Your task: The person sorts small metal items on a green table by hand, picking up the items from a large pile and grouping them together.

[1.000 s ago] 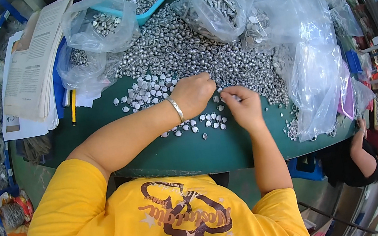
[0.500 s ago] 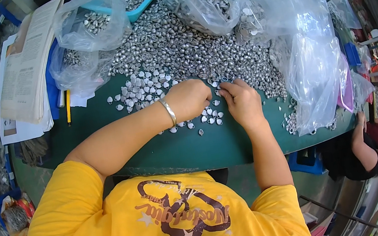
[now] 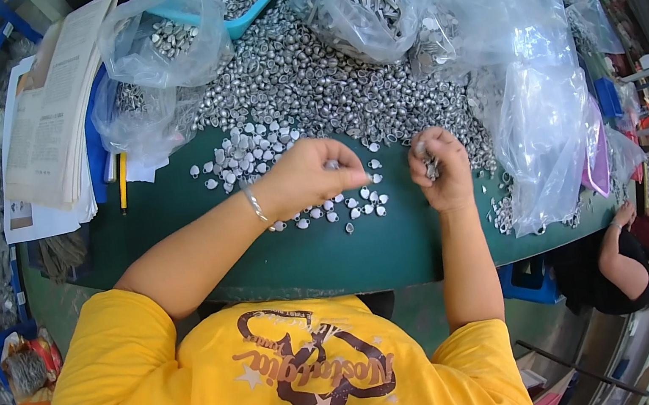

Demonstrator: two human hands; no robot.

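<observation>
My left hand [image 3: 315,175], with a silver bangle at its wrist, is closed with thumb and finger pinched over the green tabletop [image 3: 267,268]. A small metal piece shows within its curled fingers. Several small metal pieces are gathered in my right hand [image 3: 444,169], whose fingers are curled in beside the large heap [image 3: 358,94] of dark silver rounded pieces. Small bright charms [image 3: 252,153] with loops lie in a loose pile just beyond my left hand. More flat charms [image 3: 354,203] are scattered below it, and a lone darker piece [image 3: 349,228] lies nearer to me.
A blue tray [image 3: 259,16] of metal parts stands at the back. Clear plastic bags [image 3: 374,14] of parts flank it, and a large plastic sheet [image 3: 542,140] covers the right side. Papers [image 3: 45,120] and a yellow pencil [image 3: 123,185] lie at left. Another person [image 3: 635,262] sits at far right.
My hands have moved apart: the right one went right and turned, showing pieces in its fingers. The left hand shifted slightly left, its fingers now pinched above the scattered charms.
</observation>
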